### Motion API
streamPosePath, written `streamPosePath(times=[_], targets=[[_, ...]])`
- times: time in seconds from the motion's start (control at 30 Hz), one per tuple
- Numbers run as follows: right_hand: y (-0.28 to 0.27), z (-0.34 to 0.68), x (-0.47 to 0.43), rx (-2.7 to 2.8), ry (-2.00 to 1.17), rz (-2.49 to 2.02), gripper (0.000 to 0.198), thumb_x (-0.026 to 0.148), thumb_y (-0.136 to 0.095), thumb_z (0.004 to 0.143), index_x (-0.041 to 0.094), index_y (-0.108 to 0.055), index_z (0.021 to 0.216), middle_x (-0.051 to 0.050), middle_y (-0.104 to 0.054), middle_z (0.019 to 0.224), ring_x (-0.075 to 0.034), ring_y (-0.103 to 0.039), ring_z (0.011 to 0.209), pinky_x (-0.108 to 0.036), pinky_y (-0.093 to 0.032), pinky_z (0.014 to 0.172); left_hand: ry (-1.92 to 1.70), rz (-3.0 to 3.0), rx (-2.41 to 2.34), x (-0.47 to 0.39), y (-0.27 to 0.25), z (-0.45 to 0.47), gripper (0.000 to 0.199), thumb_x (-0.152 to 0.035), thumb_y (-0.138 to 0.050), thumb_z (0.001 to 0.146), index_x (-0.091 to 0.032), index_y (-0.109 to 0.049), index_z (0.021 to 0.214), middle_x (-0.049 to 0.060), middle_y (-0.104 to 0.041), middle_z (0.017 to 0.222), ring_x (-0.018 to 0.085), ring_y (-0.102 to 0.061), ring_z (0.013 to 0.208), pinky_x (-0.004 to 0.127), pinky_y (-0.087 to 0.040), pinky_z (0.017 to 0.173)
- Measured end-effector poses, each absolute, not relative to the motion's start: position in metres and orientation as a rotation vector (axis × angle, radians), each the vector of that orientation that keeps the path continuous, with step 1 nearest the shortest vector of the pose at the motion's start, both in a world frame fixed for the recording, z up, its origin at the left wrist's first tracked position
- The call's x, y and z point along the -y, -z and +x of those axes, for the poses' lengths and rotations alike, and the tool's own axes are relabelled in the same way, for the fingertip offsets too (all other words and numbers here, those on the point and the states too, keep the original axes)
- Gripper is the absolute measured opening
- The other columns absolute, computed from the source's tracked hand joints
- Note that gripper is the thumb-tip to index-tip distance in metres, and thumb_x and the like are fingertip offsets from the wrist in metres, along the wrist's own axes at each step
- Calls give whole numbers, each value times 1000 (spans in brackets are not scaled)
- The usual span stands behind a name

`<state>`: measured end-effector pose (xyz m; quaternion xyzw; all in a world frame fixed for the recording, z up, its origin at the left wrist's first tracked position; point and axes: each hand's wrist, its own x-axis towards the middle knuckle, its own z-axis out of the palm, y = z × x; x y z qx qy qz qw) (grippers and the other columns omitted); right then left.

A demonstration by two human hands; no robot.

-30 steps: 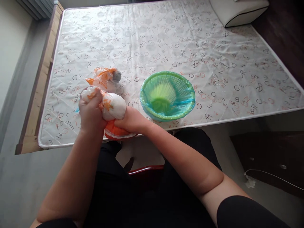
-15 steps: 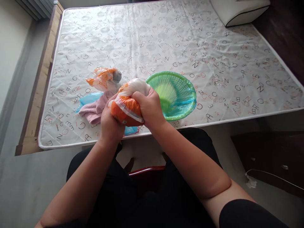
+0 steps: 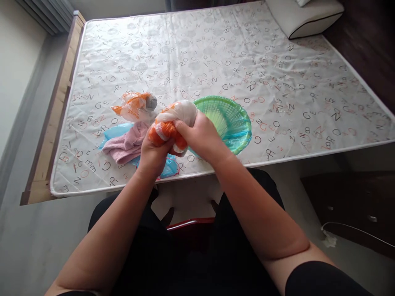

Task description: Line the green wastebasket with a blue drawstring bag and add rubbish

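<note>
So both arms reach forward, left forearm [image 3: 101, 218] angling up and inward, right forearm [image 3: 262, 209] slanting in from the other side, and they meet over the near edge of the mattress [image 3: 200, 53]. The left grip [image 3: 154, 158] cups the orange-and-white plastic bundle [image 3: 168, 129] from its lower left, with most of its fingers hidden. The right grip [image 3: 205, 137] is wrapped round the bundle's right side, thumb laid across the front pointing left. Both are clenched on it pretty firmly, and the plastic's all bunched up. Can't tell if the bundle touches the mattress. It's between the pink cloth [image 3: 126, 144] on the left and the green basket [image 3: 247, 127] on the right, and the right grip partly blocks the view of the basket.
</note>
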<state>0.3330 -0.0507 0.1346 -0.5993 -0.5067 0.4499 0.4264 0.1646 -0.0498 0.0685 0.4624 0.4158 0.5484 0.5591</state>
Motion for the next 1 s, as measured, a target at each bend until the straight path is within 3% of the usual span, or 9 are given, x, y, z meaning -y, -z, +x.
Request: streamPosePath(times=[0.17,0.27,0.53,0.63,0.73,0.8,0.87,0.93,1.0], targets=[[-132,383,38,1291,-1210,-1351,72,56,-98,68,20,-67,123,-11,-73,119,-32,-70,122,-47,-63,102,-1298,1013,-921,40,-67,170,57,-52,-102,67,-26,-73,108,5,-79,111,31,-77,117,42,-66,100],[-125,389,39,1334,-1307,-1194,83,52,-98,69,23,-63,138,-9,-73,126,-30,-70,121,-46,-64,102,-1252,1082,-975,36,-63,172,48,-47,-101,68,-24,-76,102,4,-78,100,27,-79,101,37,-67,89],[-128,363,54,1434,-1012,-1289,51,38,-87,84,26,-67,129,-2,-73,115,-22,-69,105,-38,-61,99,-1402,1300,-1263,27,-65,176,12,-17,-86,79,-22,-76,84,-2,-69,77,17,-66,75,27,-64,75],[-134,372,56,1514,-872,-1327,40,39,-83,88,27,-70,124,-1,-73,112,-21,-69,102,-37,-61,97,-1370,1358,-1269,23,-64,179,15,-20,-87,80,-22,-78,92,0,-74,85,21,-72,87,34,-65,90],[-135,395,54,1536,-699,-1385,38,42,-84,86,26,-73,118,1,-75,107,-18,-70,97,-34,-59,91,-1270,1501,-1155,18,-55,176,47,-29,-93,79,-23,-77,122,8,-79,125,31,-70,128,47,-53,121],[-130,413,49,1512,-561,-1457,38,46,-81,87,25,-73,118,2,-76,103,-16,-70,94,-34,-57,87,-1239,1601,-1165,16,-44,172,73,-33,-97,76,-25,-69,142,11,-64,156,36,-51,155,53,-35,135],[-118,428,45,1495,-484,-1532,37,50,-79,89,26,-71,116,1,-76,100,-18,-72,95,-35,-57,87,-1180,1639,-1255,16,-32,168,93,-37,-99,75,-28,-58,157,12,-45,174,38,-30,168,54,-20,140],[-101,436,40,1492,-456,-1596,35,52,-80,89,27,-71,112,-2,-75,102,-23,-73,101,-37,-59,88,-1057,1578,-1339,19,-21,166,105,-42,-97,79,-30,-44,169,14,-32,181,39,-22,171,56,-15,141],[-85,438,37,1498,-452,-1660,36,51,-81,89,28,-70,114,-4,-74,109,-27,-73,108,-39,-60,90,-921,1443,-1359,22,-14,168,109,-47,-91,85,-30,-31,175,16,-23,184,41,-24,169,59,-20,139]])
